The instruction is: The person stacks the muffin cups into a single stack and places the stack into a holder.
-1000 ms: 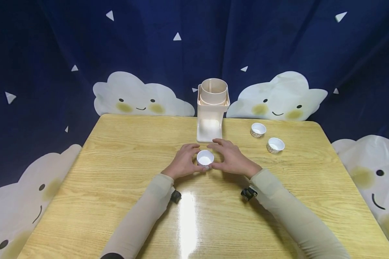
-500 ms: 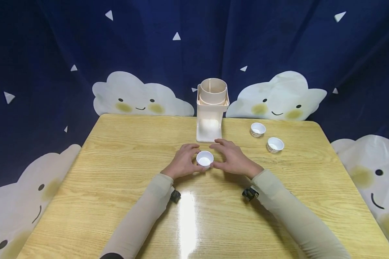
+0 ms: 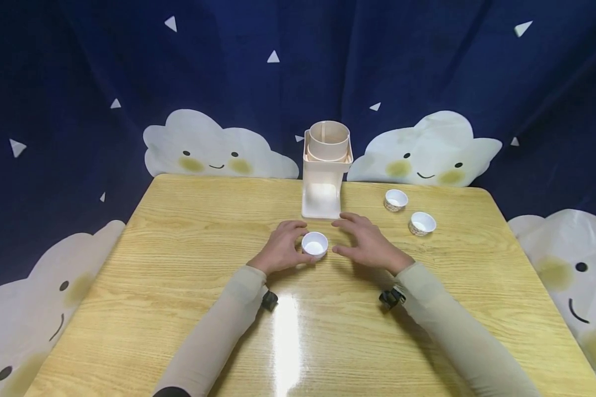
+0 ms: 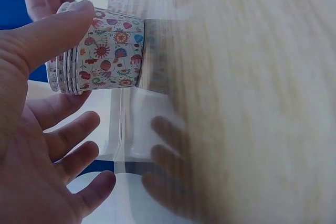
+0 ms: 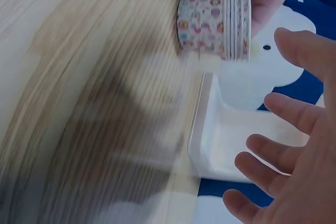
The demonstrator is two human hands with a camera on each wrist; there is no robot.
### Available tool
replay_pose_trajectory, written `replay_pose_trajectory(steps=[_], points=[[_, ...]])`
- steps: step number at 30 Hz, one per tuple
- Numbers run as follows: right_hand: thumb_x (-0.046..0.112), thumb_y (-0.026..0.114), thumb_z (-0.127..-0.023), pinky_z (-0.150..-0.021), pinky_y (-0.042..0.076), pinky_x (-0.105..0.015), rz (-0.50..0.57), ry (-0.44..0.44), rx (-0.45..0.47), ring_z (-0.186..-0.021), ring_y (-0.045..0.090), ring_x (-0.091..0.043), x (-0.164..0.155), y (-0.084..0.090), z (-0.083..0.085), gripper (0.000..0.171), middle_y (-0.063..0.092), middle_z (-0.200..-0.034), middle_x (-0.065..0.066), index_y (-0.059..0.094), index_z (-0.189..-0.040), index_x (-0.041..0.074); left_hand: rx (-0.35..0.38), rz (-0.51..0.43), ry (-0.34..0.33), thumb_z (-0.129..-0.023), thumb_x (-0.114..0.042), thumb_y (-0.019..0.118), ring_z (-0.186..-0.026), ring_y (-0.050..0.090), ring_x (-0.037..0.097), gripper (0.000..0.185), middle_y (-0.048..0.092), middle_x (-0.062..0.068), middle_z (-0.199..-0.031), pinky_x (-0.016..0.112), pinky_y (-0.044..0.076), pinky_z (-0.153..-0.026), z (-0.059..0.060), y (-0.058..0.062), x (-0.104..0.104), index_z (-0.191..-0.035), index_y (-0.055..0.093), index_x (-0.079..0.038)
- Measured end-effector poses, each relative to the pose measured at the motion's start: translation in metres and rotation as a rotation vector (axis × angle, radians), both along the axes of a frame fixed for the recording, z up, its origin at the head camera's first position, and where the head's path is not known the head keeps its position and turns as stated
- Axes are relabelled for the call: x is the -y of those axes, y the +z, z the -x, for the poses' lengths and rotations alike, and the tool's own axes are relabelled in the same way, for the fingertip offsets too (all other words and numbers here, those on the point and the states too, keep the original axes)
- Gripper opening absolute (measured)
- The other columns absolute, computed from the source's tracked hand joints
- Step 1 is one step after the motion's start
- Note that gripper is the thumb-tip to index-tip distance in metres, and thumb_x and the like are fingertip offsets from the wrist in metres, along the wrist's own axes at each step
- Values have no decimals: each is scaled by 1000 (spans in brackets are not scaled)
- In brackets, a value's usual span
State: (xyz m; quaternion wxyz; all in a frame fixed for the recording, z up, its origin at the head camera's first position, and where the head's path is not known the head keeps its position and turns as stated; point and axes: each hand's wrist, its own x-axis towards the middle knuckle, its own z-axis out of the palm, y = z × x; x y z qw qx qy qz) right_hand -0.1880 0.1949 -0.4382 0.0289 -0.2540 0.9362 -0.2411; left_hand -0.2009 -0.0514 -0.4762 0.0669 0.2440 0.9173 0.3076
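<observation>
1. Left hand (image 3: pixel 280 249): thumb and curled fingers around a stack of patterned paper cups (image 3: pixel 314 244); thumb on the side wall in the left wrist view, several nested rims visible there.
2. Stack: upright on the wooden tabletop (image 3: pixel 189 309), just in front of the beige dispenser (image 3: pixel 325 168), white interior upward.
3. Right hand (image 3: pixel 370 242): fingers spread and relaxed, just right of the stack, apart from it, nothing held.
4. Two single paper cups (image 3: pixel 395 199) and (image 3: pixel 422 223): upright, to the right of the dispenser, near each other, well apart from the hands.
5. Backdrop: dark blue curtain (image 3: pixel 427 71) with smiling cloud figures behind the tabletop.
6. Both wrist views: blurred over the tabletop surface.
</observation>
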Motion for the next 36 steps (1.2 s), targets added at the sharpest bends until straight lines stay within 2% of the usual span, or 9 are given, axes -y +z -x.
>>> replay_pose_trajectory(steps=[9, 23, 30, 36], points=[[33, 71, -89, -112, 30, -68, 31, -37, 4, -138, 39, -50, -19, -4, 0, 61, 41, -151, -28, 53, -140, 5, 4, -7, 13, -75, -42, 85, -144, 36, 33, 71, 50, 9, -149, 56, 32, -117, 0, -2, 1, -131, 61, -5], [31, 69, -91, -114, 27, -66, 34, -96, 20, -140, 36, -50, -47, 3, -4, 59, 39, -152, -28, 52, -140, 3, -12, -4, 8, -75, -42, 85, -143, 37, 33, 71, 51, 9, -148, 57, 32, -117, -1, -1, 0, -131, 62, -6], [27, 68, -93, -114, 26, -68, 45, -139, 19, -143, 30, -51, -76, 9, -7, 56, 37, -153, -29, 51, -140, 1, -25, 8, 6, -75, -41, 85, -143, 38, 33, 69, 52, 9, -147, 55, 33, -117, -1, 0, -1, -130, 62, -5], [26, 68, -93, -108, 30, -70, 65, -195, 0, -138, 33, -54, -109, 15, -9, 58, 38, -151, -30, 49, -141, 1, -31, 22, -2, -75, -42, 85, -142, 39, 33, 72, 54, 7, -146, 55, 33, -117, 0, 1, -3, -133, 61, -6]])
